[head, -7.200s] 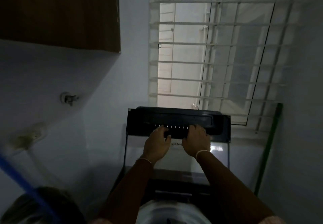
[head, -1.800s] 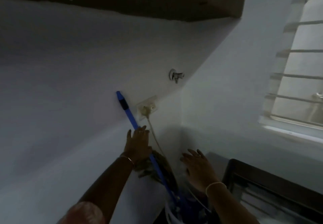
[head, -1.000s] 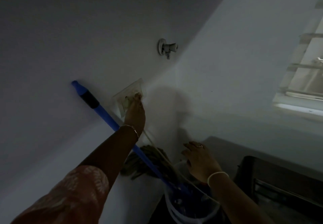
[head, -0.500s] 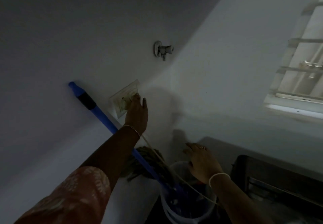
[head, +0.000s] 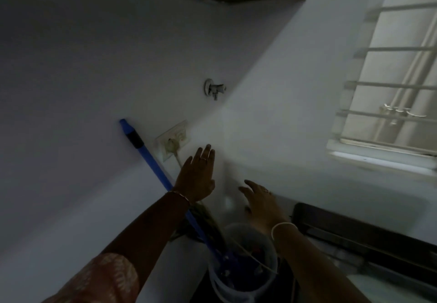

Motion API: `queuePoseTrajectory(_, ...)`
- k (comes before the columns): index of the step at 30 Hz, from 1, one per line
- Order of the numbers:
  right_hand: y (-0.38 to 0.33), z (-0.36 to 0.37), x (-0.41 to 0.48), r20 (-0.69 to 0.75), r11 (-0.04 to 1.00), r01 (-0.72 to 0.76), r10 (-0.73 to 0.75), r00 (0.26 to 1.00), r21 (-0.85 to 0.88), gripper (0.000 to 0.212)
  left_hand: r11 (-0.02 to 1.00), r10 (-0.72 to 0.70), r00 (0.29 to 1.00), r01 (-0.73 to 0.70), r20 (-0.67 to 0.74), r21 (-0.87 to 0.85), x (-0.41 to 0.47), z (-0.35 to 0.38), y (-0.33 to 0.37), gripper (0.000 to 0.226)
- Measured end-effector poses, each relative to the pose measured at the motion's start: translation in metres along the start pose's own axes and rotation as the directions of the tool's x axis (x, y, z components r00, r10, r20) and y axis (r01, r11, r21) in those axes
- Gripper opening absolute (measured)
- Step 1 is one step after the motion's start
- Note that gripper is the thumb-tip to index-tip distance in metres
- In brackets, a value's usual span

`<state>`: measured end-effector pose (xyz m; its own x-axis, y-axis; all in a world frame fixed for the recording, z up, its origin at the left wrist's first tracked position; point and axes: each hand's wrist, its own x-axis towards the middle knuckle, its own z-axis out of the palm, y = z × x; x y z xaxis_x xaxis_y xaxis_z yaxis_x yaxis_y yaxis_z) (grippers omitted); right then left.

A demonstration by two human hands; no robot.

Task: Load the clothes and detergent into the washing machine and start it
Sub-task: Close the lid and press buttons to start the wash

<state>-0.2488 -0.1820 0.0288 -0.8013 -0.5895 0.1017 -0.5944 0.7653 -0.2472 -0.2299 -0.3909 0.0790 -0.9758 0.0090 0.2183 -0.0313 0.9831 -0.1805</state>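
Two open hands, left hand near wall socket, right hand over bucket

The person is wearing an orange sleeve with a pale printed pattern on the left arm, a thin bangle at the left wrist, a paler bangle at the right wrist, and a ring on the left hand and another on the right hand.
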Motion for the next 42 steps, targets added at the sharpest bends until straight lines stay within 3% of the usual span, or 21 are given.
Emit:
queuePoseTrajectory(12, 0.001, -0.048, -0.174, -0.09, 0.997, -0.072, 0.07, 0.993, -0.017, 0.065, 0.976, 0.105, 0.993, -0.113, -0.052, -0.186, -0.109, -0.062, 0.14, 0.084)
queuePoseTrajectory(21, 0.032, -0.047, -0.338, -0.058, 0.969, -0.248, 0.248, 0.967, 0.006, 0.065, 0.934, 0.288, 0.954, -0.299, -0.079, -0.194, -0.215, -0.076, 0.258, 0.083)
queuePoseTrajectory(28, 0.05, -0.032, -0.436, -0.029, 0.94, -0.339, 0.34, 0.94, 0.039, 0.065, 0.888, 0.377, 0.926, -0.362, -0.002, -0.284, -0.282, -0.066, 0.324, 0.082)
queuePoseTrajectory(37, 0.082, -0.011, -0.529, -0.006, 0.893, -0.449, 0.449, 0.893, 0.019, 0.11, 0.861, 0.382, 0.921, -0.327, 0.07, -0.39, -0.348, -0.025, 0.338, 0.073)
queuePoseTrajectory(42, 0.087, -0.004, -0.555, -0.001, 0.875, -0.485, 0.485, 0.875, 0.018, 0.126, 0.832, 0.276, 0.96, -0.265, -0.051, -0.487, -0.377, -0.005, 0.326, 0.056)
